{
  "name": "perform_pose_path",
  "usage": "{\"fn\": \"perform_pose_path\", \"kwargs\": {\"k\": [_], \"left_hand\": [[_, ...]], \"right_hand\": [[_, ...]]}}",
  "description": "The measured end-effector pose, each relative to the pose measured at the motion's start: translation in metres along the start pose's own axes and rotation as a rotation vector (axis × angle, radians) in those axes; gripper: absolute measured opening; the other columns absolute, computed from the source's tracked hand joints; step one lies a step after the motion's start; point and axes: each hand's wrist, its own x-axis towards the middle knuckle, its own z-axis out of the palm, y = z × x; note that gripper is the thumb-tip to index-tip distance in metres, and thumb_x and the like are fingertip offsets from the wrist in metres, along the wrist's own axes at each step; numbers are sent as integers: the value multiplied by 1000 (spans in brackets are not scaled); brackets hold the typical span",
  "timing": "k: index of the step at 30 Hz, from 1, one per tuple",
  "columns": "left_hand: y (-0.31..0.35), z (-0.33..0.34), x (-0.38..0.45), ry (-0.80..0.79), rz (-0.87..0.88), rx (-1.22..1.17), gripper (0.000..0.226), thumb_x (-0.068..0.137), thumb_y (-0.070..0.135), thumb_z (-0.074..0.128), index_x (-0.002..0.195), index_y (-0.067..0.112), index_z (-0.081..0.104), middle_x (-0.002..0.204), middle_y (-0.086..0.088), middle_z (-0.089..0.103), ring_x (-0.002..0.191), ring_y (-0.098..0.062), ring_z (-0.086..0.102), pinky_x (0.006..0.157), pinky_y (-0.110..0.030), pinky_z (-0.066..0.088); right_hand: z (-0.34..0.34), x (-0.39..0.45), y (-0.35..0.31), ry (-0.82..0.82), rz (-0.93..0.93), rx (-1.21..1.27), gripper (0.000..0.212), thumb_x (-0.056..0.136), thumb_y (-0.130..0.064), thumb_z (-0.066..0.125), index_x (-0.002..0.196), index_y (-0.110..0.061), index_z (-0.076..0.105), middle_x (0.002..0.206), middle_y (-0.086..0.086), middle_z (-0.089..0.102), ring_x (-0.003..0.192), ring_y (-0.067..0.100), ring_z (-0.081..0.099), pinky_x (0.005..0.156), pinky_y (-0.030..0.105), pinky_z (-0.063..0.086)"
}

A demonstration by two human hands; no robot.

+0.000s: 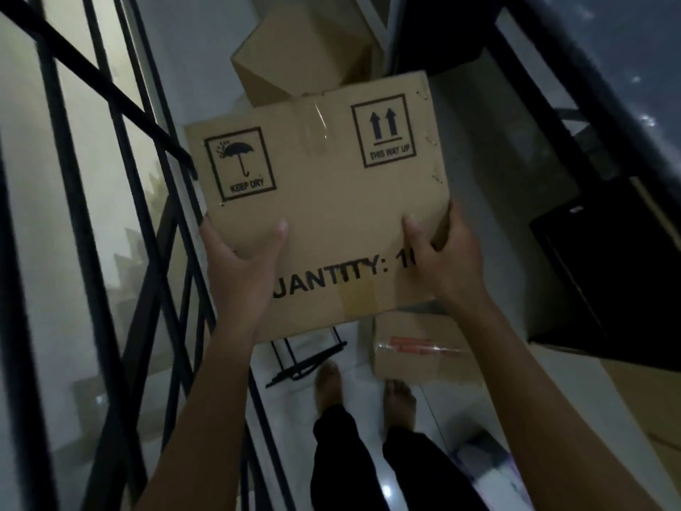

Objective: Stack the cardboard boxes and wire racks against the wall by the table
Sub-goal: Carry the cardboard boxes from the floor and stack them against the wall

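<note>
I hold a flattened brown cardboard box [324,201] up in front of me, printed with "KEEP DRY", "THIS WAY UP" and "QUANTITY". My left hand [243,260] grips its lower left edge, thumb on the printed face. My right hand [438,248] grips the lower right edge, fingers wrapped round the side. Beyond it another cardboard box [302,57] sits tilted against the white wall. A smaller taped box [416,348] lies on the floor by my feet. A black wire rack [306,359] lies on the floor beneath the held box.
A black metal stair railing [121,201] runs along the left, with steps below it. The dark table [608,252] stands on the right. My bare feet [365,392] stand on white floor tiles. A pale object [486,462] lies at the lower right.
</note>
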Motion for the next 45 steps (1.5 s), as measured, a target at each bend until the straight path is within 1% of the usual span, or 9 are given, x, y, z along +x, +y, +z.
{"fn": "perform_pose_path", "kwargs": {"k": [4, 9, 14, 19, 24, 28, 33, 41, 45], "left_hand": [[35, -3, -68, -69, 24, 162, 102, 72, 71, 70, 154, 37, 20, 150, 10, 44, 133, -15, 48, 108, -48, 46], [68, -8, -135, -157, 26, 266, 99, 73, 77, 65, 153, 34, 26, 149, 9, 46, 133, -18, 49, 108, -49, 45], [107, -4, -173, -323, 145, 401, 77, 80, 64, 68, 144, 37, 36, 133, 13, 57, 116, -16, 58, 96, -43, 50], [126, 14, -210, -485, 280, 506, 74, 81, 60, 69, 142, 34, 37, 132, 10, 56, 114, -18, 59, 82, -33, 43], [128, 33, -259, -670, 380, 552, 76, 79, 57, 72, 142, 30, 39, 133, 9, 56, 119, -16, 57, 96, -42, 49], [132, 49, -308, -767, 426, 582, 73, 79, 57, 72, 140, 32, 40, 132, 10, 57, 118, -18, 58, 99, -44, 49], [128, 61, -370, -787, 448, 604, 69, 78, 55, 72, 136, 36, 42, 126, 14, 58, 113, -16, 59, 95, -43, 50], [95, 85, -508, -722, 468, 594, 66, 79, 53, 72, 135, 33, 43, 127, 12, 58, 114, -17, 59, 94, -42, 50], [68, 107, -584, -746, 447, 553, 64, 81, 47, 75, 135, 31, 45, 123, 14, 59, 107, -11, 58, 87, -33, 49]], "right_hand": [[-70, -54, -16, 58, 23, -50, 47, 85, -62, 57, 123, -39, 43, 114, -12, 56, 104, 9, 56, 85, 40, 54], [-137, -123, -32, 199, 146, -137, 49, 86, -58, 60, 122, -25, 50, 108, -6, 61, 92, 11, 59, 72, 33, 52], [-173, -187, -34, 339, 366, -146, 52, 84, -61, 58, 117, -22, 49, 107, -1, 61, 94, 20, 60, 70, 33, 46], [-198, -247, -27, 532, 520, -62, 45, 86, -56, 60, 116, -25, 50, 109, -1, 61, 91, 19, 58, 70, 31, 41], [-229, -307, -13, 699, 605, -10, 32, 86, -51, 62, 102, -29, 46, 94, -8, 55, 81, 14, 51, 70, 29, 37], [-257, -351, 1, 800, 681, -23, 39, 86, -53, 61, 110, -24, 48, 93, -8, 50, 79, 14, 47, 70, 28, 36], [-289, -396, 29, 840, 692, 32, 37, 85, -54, 61, 105, -26, 48, 92, -6, 56, 76, 14, 51, 55, 18, 32], [-377, -474, 108, 768, 667, 84, 42, 86, -50, 62, 113, -20, 51, 96, -4, 57, 78, 15, 50, 56, 12, 29], [-424, -522, 162, 752, 651, 74, 40, 85, -54, 61, 108, -24, 49, 94, -5, 58, 75, 13, 51, 57, 15, 31]]}}
